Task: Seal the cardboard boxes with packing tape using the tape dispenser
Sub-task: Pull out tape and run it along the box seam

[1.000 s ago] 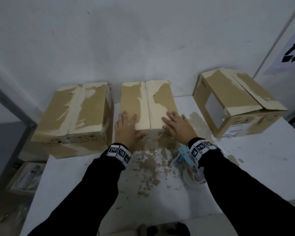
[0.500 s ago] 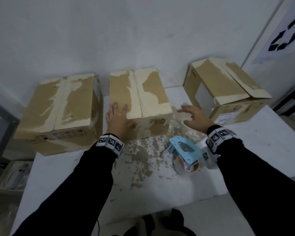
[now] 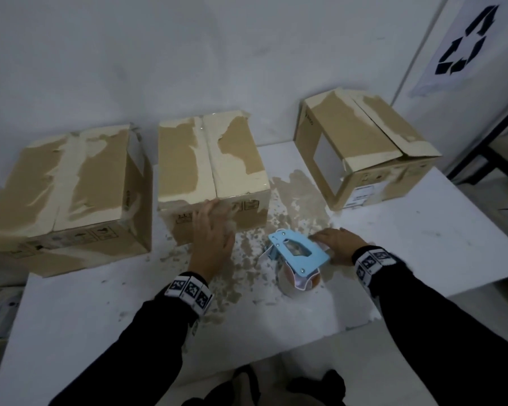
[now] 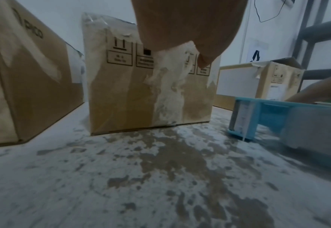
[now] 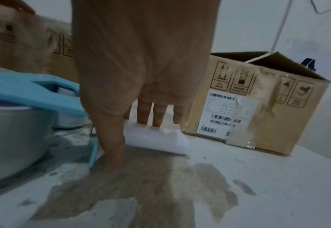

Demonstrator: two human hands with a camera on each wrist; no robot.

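Note:
Three cardboard boxes stand along the wall: a left box, a middle box with both flaps down, and a right box with one flap lifted. My left hand lies with straight fingers against the middle box's front face. A blue tape dispenser with its tape roll lies on the table in front of the middle box. My right hand reaches over its white handle; the fingers touch the handle and the thumb tip rests on the table beside it.
The white table has worn brown patches between the boxes and my arms. A recycling sign hangs on the right wall. Dark metal framing stands past the table's right edge. Another box sits low beside the table's left edge.
My right hand left the middle box's top, swung right and came down onto the dispenser's handle. My left hand slid off the top edge down onto the box's front face.

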